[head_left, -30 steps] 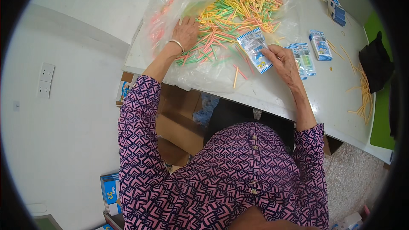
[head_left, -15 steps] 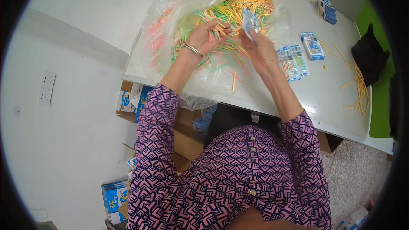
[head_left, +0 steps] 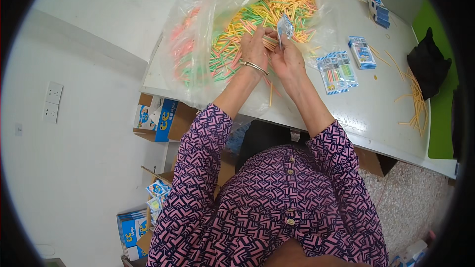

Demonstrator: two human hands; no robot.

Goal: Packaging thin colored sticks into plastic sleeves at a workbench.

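Observation:
My left hand (head_left: 254, 53), a bracelet at its wrist, is closed round a small bunch of thin coloured sticks (head_left: 270, 42). Beside it, my right hand (head_left: 289, 62) pinches a small blue-and-white packet (head_left: 284, 25) held upright. The sticks' ends point at the packet, but I cannot tell whether any are inside it. Both hands are over the near side of a large clear plastic bag (head_left: 198, 76). Yellow, green and pink sticks (head_left: 292, 2) lie heaped in the bag.
Filled packets (head_left: 332, 80) lie right of my hands, near a stack of packets (head_left: 362, 53). Loose yellow sticks (head_left: 419, 104) and a black bag (head_left: 429, 64) are at the table's right end. Another packet stack (head_left: 380, 15) stands far right. An open carton (head_left: 180, 121) sits below the table's left edge.
My left hand has moved right with its sticks, from over the heap to beside the packet. My right hand has shifted slightly left and nearer, still holding the packet.

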